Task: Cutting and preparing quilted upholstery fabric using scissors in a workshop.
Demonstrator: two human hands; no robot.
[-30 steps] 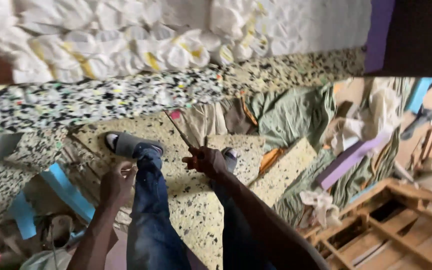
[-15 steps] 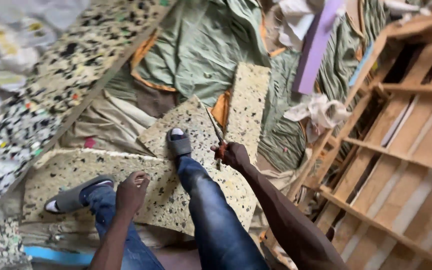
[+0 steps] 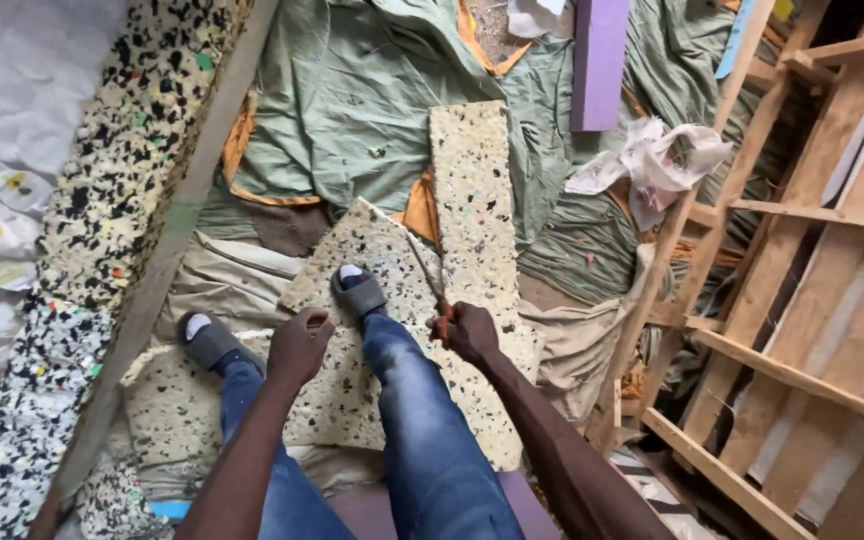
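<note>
My right hand (image 3: 467,332) is closed around the red handle of a thin blade (image 3: 424,268), whose tip rests on a speckled foam slab (image 3: 382,250) lying on the floor. My left hand (image 3: 299,347) is curled into a loose fist above the same slab, holding nothing that I can see. My legs in blue jeans (image 3: 417,420) stretch forward, and both feet in grey slippers (image 3: 357,290) rest on the foam. A narrower strip of the same speckled foam (image 3: 472,190) lies just beyond the blade.
A thick speckled foam block (image 3: 122,180) runs along the left beside white padding (image 3: 12,120). Green cloth (image 3: 352,100) covers the floor ahead. A purple foam bar (image 3: 599,60) and crumpled white fabric (image 3: 662,160) lie further off. A wooden frame (image 3: 802,280) stands at the right.
The view has swung to the right and tilted, bringing the wooden frame in. My right hand with the blade stays on the foam slab; my left hand stays over my knee.
</note>
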